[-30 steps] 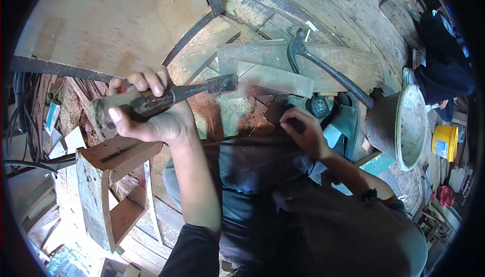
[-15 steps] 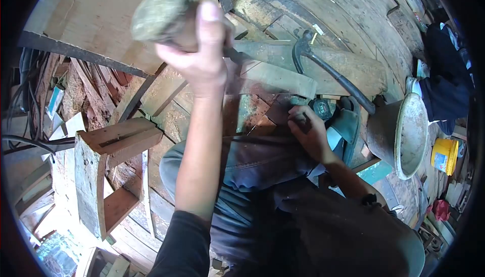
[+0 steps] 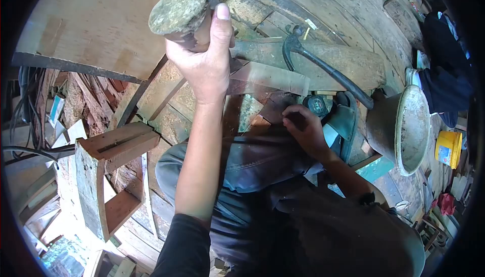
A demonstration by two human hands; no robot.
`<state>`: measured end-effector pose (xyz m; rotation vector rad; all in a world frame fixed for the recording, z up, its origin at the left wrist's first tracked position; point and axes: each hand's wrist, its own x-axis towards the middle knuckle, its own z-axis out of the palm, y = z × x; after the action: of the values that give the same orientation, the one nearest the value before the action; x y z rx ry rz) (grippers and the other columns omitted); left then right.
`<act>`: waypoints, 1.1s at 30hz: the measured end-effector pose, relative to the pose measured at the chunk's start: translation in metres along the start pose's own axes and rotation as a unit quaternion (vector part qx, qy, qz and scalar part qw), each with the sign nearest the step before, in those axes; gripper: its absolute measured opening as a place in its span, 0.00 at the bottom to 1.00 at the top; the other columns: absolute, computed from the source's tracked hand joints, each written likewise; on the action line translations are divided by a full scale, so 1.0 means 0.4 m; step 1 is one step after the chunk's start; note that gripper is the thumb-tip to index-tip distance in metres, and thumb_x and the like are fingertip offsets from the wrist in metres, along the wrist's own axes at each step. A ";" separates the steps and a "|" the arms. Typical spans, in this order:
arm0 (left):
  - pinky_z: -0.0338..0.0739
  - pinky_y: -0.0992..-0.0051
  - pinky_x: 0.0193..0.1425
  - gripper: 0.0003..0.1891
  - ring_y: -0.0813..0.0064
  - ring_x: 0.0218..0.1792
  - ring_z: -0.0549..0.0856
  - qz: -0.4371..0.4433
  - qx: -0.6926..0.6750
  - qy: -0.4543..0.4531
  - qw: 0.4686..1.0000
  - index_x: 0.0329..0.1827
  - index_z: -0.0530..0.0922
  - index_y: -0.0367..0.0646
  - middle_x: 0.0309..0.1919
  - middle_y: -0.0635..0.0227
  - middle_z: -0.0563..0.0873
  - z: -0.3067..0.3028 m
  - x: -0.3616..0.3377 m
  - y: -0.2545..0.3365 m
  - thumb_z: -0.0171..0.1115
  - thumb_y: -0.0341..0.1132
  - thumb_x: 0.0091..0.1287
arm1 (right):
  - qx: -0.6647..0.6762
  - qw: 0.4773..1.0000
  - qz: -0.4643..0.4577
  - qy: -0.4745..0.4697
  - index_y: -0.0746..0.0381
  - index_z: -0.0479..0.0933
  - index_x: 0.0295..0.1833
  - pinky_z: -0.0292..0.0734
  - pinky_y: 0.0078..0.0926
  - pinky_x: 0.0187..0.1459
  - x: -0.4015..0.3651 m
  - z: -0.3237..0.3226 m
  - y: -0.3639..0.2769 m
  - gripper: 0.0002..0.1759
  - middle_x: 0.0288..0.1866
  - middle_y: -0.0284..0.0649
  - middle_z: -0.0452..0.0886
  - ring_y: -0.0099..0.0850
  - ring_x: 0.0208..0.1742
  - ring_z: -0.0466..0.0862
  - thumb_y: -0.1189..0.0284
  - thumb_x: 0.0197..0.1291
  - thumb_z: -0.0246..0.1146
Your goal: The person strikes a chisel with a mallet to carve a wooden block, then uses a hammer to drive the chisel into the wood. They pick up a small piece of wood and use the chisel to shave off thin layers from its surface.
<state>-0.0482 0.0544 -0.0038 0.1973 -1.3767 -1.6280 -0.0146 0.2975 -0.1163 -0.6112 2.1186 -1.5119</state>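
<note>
My left hand is raised, its fingers wrapped round a stout wooden mallet with a battered, flared pale end turned up towards me. Over my thigh hangs my right hand, fingers loosely curled with a gap to the thumb and nothing visible in them. A pale squared length of wood lies just beyond my knees, between the two hands. Near my right fingers sits a small dark round object with a teal face, perhaps a tape measure.
A claw hammer lies across a thick plank. To the right stands a grey bucket, with a yellow tub beyond. A wooden frame stands at left, below a plywood panel. Offcuts and cables lie around.
The mallet and my left hand, blurred before, are now sharp and slightly further right. My right hand stays over my thigh with its fingers curled a little differently. The view has shifted slightly.
</note>
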 end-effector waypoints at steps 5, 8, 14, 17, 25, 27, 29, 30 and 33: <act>0.72 0.78 0.28 0.10 0.79 0.25 0.78 -0.004 0.041 -0.039 0.998 0.44 0.77 0.38 0.29 0.71 0.80 0.007 -0.001 -0.001 0.70 0.31 0.69 | 0.016 1.000 0.011 0.004 0.65 0.78 0.49 0.78 0.27 0.55 -0.004 -0.001 0.003 0.10 0.47 0.41 0.84 0.31 0.51 0.85 0.80 0.62 0.67; 0.73 0.79 0.31 0.14 0.79 0.28 0.80 -0.029 0.034 -0.071 0.996 0.50 0.77 0.37 0.31 0.70 0.81 0.011 0.001 0.014 0.71 0.32 0.68 | 0.011 1.000 0.003 0.009 0.64 0.79 0.49 0.78 0.28 0.55 -0.003 -0.002 0.015 0.10 0.46 0.43 0.85 0.33 0.51 0.86 0.79 0.63 0.67; 0.78 0.80 0.48 0.21 0.83 0.39 0.83 -0.087 -0.010 -0.103 0.991 0.54 0.78 0.37 0.39 0.72 0.84 -0.001 0.009 0.046 0.78 0.30 0.60 | 0.009 1.000 0.029 0.004 0.63 0.79 0.49 0.78 0.29 0.54 -0.004 -0.002 0.022 0.09 0.45 0.43 0.85 0.34 0.50 0.86 0.77 0.63 0.67; 0.78 0.79 0.49 0.24 0.83 0.40 0.82 -0.066 0.025 -0.151 0.986 0.57 0.77 0.37 0.42 0.72 0.84 -0.013 0.020 0.057 0.78 0.29 0.59 | -0.005 1.000 0.010 0.009 0.64 0.79 0.49 0.79 0.29 0.53 -0.003 -0.002 0.008 0.09 0.45 0.43 0.85 0.34 0.49 0.86 0.77 0.63 0.67; 0.77 0.80 0.40 0.25 0.81 0.32 0.83 -0.082 0.079 -0.197 0.974 0.63 0.73 0.36 0.32 0.70 0.84 -0.040 0.007 0.038 0.72 0.26 0.64 | 0.058 0.997 0.051 -0.013 0.64 0.78 0.50 0.78 0.19 0.44 0.000 -0.004 0.022 0.06 0.39 0.33 0.81 0.20 0.41 0.81 0.80 0.69 0.64; 0.78 0.79 0.43 0.26 0.81 0.36 0.83 -0.080 0.089 -0.198 0.973 0.64 0.73 0.36 0.35 0.69 0.85 -0.056 -0.002 0.035 0.73 0.25 0.63 | 0.063 0.996 0.061 -0.010 0.64 0.78 0.49 0.78 0.19 0.44 0.001 -0.002 0.022 0.06 0.38 0.33 0.81 0.20 0.40 0.81 0.80 0.69 0.64; 0.79 0.78 0.47 0.28 0.81 0.39 0.84 -0.074 0.100 -0.199 0.972 0.64 0.73 0.37 0.37 0.69 0.85 -0.061 -0.006 0.042 0.74 0.24 0.61 | 0.069 0.995 0.066 -0.006 0.65 0.78 0.49 0.78 0.19 0.43 0.005 -0.001 0.025 0.06 0.37 0.32 0.80 0.19 0.40 0.80 0.80 0.69 0.63; 0.80 0.77 0.50 0.29 0.80 0.42 0.84 -0.066 0.085 -0.205 0.973 0.65 0.73 0.36 0.40 0.68 0.85 -0.059 -0.006 0.050 0.74 0.24 0.61 | 0.064 0.996 0.056 -0.006 0.64 0.78 0.49 0.77 0.19 0.43 0.003 -0.001 0.028 0.06 0.37 0.32 0.81 0.19 0.39 0.80 0.80 0.68 0.64; 0.80 0.75 0.56 0.36 0.77 0.49 0.84 -0.041 0.069 -0.207 0.975 0.69 0.70 0.36 0.47 0.65 0.85 -0.074 0.014 0.057 0.77 0.23 0.57 | 0.074 0.996 0.054 -0.009 0.64 0.79 0.48 0.76 0.18 0.43 0.005 0.004 0.028 0.05 0.36 0.31 0.81 0.18 0.38 0.79 0.79 0.68 0.64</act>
<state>-0.0194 0.0326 0.0072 -0.0089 -1.8220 -1.7040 -0.0164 0.2984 -0.1277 -0.4485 1.9724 -1.5794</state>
